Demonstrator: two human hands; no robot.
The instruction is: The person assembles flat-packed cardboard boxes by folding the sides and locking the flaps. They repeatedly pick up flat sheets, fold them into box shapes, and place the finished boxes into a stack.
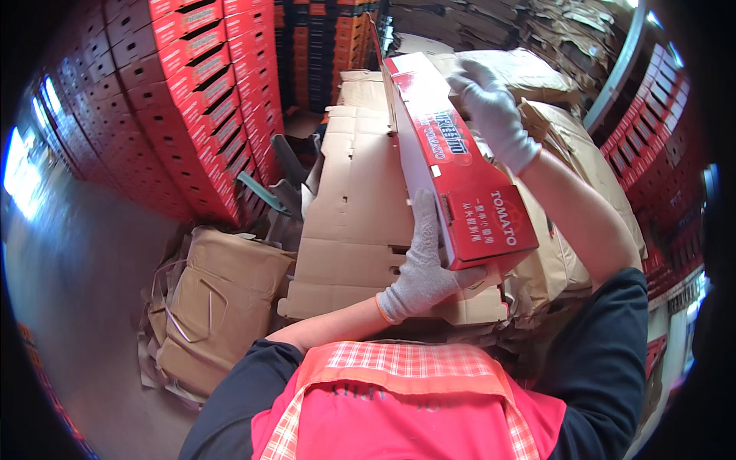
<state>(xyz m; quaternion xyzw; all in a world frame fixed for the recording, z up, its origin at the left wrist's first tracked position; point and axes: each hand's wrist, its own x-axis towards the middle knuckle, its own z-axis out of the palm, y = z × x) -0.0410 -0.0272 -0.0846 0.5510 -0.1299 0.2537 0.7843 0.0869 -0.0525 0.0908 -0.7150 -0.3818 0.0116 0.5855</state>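
A red printed cardboard carton (479,180), partly folded into a long box shape, stands tilted over a flat brown cardboard blank (356,207). My left hand (425,280), in a grey glove, grips its near end, with the thumb up along the left side and the fingers under the near corner. My right hand (494,115), also gloved, is raised beside the carton's far right edge. Its fingers are apart and slightly bent, holding nothing. Whether those fingertips touch the carton cannot be made out.
Tall stacks of red cartons (192,100) rise on the left, and more red cartons (648,123) stand at the right. Brown paper-wrapped bundles (222,303) lie at the near left and along the right. Flattened cardboard (475,27) is piled at the back. Grey floor (92,268) shows at left.
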